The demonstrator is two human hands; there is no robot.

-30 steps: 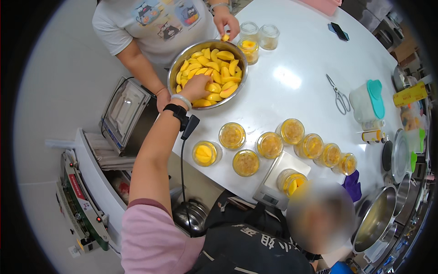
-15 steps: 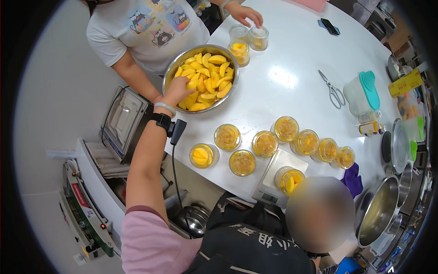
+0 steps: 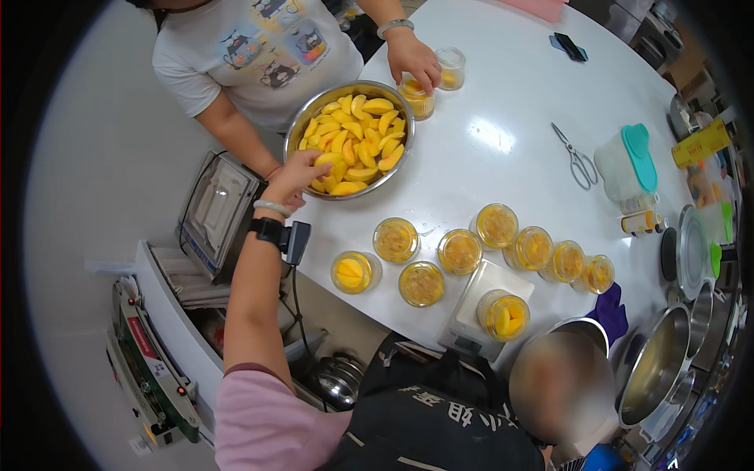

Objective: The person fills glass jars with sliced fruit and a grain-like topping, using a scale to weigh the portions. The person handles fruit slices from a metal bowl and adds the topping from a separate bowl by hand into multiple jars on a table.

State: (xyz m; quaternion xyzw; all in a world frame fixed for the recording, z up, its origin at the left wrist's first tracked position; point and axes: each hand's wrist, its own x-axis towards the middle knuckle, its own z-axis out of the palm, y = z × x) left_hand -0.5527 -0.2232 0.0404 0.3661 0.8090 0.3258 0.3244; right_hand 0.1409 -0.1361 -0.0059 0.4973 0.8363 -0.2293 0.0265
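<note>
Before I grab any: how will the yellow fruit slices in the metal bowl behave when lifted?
The yellow fruit slices look glossy, so probably slippery. Their thin, tapering ends may break if squeezed. Heaped loosely in the metal bowl, neighbours could slide when one leaves.

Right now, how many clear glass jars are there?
11: one jar on the scale, eight on the table nearby, two by the other person's hand, which may hide another.
</note>
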